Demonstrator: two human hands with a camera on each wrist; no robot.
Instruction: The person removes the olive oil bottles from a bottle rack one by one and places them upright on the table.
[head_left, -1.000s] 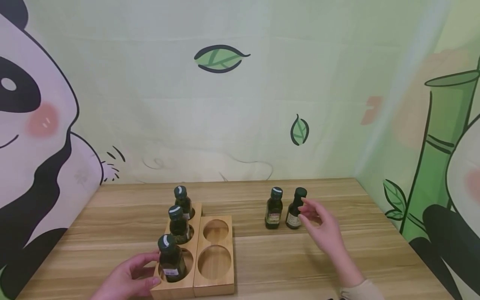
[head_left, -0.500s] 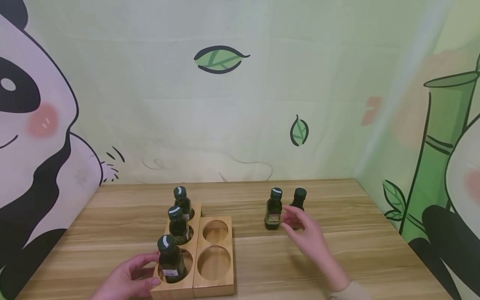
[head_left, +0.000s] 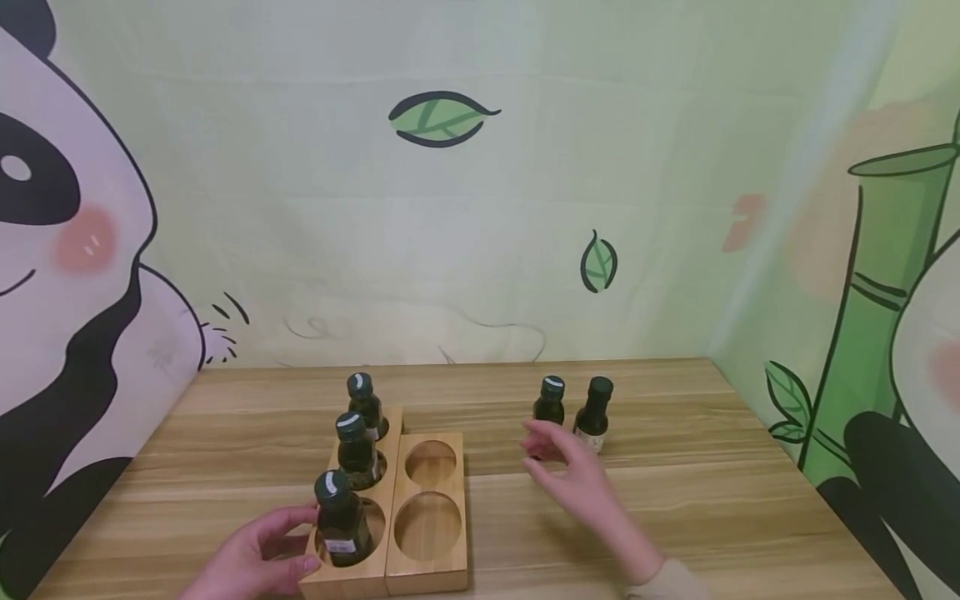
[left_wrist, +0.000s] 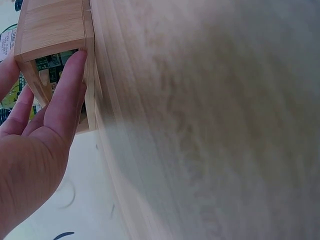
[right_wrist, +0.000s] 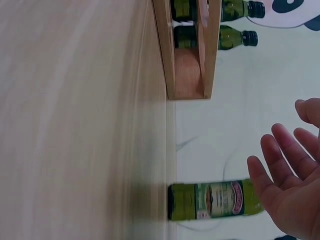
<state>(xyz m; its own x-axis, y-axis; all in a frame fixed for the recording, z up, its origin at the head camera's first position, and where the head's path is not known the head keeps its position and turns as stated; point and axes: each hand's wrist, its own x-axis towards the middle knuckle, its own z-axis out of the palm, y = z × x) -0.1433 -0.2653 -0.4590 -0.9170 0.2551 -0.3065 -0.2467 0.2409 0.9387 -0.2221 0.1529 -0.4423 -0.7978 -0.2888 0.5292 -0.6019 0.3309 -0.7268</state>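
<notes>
The left hand (head_left: 251, 554) holds the near left corner of a wooden bottle rack (head_left: 431, 579), thumb at its front end and fingers along its side. In the rack's left row stand three dark green glass bottles with black caps, the nearest bottle (head_left: 342, 525) right beside that hand. The right hand (head_left: 577, 479), fingers spread and slightly bent, is in front of a labelled square-sided bottle (head_left: 549, 407) and partly hides it. In the right wrist view that bottle (right_wrist: 215, 200) stands with the fingers overlapping its neck. To its right is a slimmer bottle (head_left: 596, 417) with a pale label.
Two round holes, the far hole (head_left: 431, 463) smaller than the near one, open in the rack's right block. The wooden table (head_left: 735, 492) meets a pale backdrop (head_left: 480, 250) printed with pandas, leaves and bamboo.
The right hand has moved left, from the slimmer bottle across to the front of the square-sided one. The left hand, rack and bottles have kept their places.
</notes>
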